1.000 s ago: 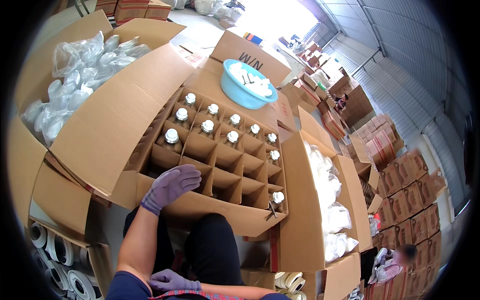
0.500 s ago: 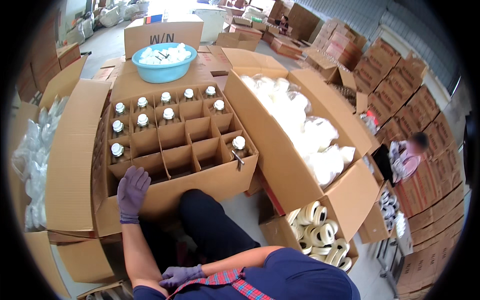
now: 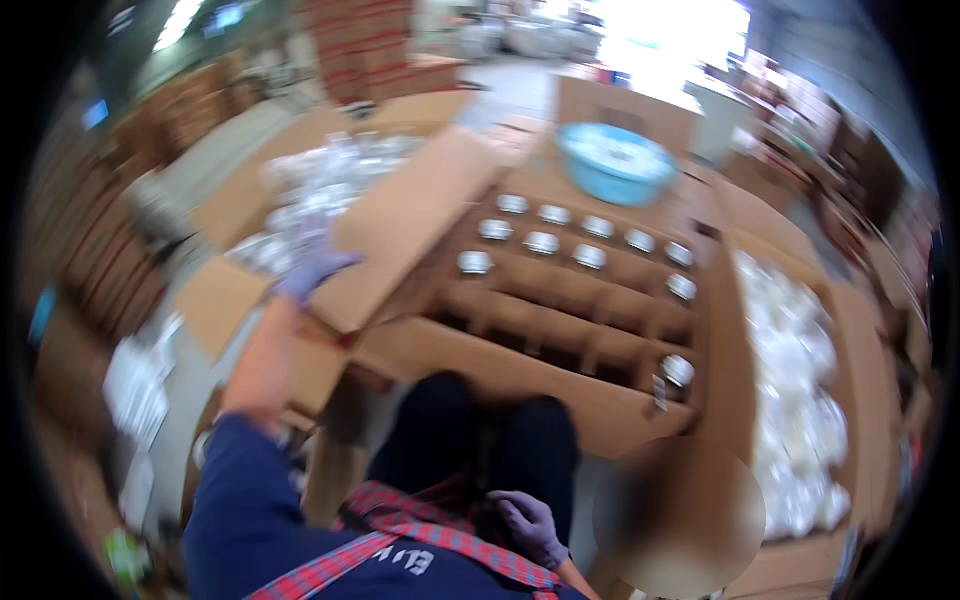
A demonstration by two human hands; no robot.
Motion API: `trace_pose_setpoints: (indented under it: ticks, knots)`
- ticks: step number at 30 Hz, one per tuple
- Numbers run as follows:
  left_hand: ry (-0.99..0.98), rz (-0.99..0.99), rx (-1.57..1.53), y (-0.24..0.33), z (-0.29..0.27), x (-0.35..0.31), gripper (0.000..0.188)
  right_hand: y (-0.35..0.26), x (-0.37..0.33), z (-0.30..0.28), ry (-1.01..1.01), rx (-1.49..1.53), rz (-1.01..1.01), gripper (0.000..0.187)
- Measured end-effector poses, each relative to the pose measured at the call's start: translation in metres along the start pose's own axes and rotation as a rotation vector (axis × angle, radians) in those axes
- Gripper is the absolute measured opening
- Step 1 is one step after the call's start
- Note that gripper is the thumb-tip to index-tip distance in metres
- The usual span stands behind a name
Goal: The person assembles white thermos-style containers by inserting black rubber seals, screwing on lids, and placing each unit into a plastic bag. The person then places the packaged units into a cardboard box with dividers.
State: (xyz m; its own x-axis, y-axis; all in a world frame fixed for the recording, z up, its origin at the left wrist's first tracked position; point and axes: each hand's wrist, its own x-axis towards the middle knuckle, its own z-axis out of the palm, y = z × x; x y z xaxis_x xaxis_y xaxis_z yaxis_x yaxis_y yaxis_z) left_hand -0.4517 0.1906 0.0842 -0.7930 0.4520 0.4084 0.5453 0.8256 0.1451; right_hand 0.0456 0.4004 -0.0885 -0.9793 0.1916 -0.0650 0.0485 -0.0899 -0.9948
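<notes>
My left hand, in a purple glove, reaches over the near end of a carton of clear plastic-wrapped pieces. Its thumb stands apart from the fingers; blur hides whether the fingertips touch the wrapping. By my lap rests my right hand, also gloved, with fingers loosely bent, slightly apart, and nothing visible in them. Ahead of my knees is a divided carton. White-capped bottles stand in its far cells and left side, and one capped bottle is in the near right corner beside a small dark strip.
A blue basin of white pieces stands behind the divided carton. On the right is a long carton of white wrapped items. A raised flap lies between the left carton and the bottles. Stacked cartons stand at the far left.
The view has swung left and is blurred. My left hand has left the divided carton's near edge and moved over the left carton. My right hand has come away from my left forearm.
</notes>
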Motion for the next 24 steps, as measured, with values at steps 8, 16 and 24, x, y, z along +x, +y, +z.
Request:
trace_pose_setpoints:
  ticks: [8, 16, 24]
  knots:
    - [0.119, -0.287, 0.426, -0.040, 0.049, 0.024, 0.107, 0.010, 0.015, 0.021, -0.048, -0.571, -0.363, 0.020]
    - [-0.198, -0.300, 0.152, -0.089, 0.046, 0.008, 0.091, -0.005, 0.013, 0.017, 0.043, -0.665, -0.336, 0.020]
    - [-0.336, -0.343, 0.127, -0.092, -0.018, -0.014, 0.083, -0.009, 0.012, 0.028, 0.071, -0.752, -0.321, 0.019]
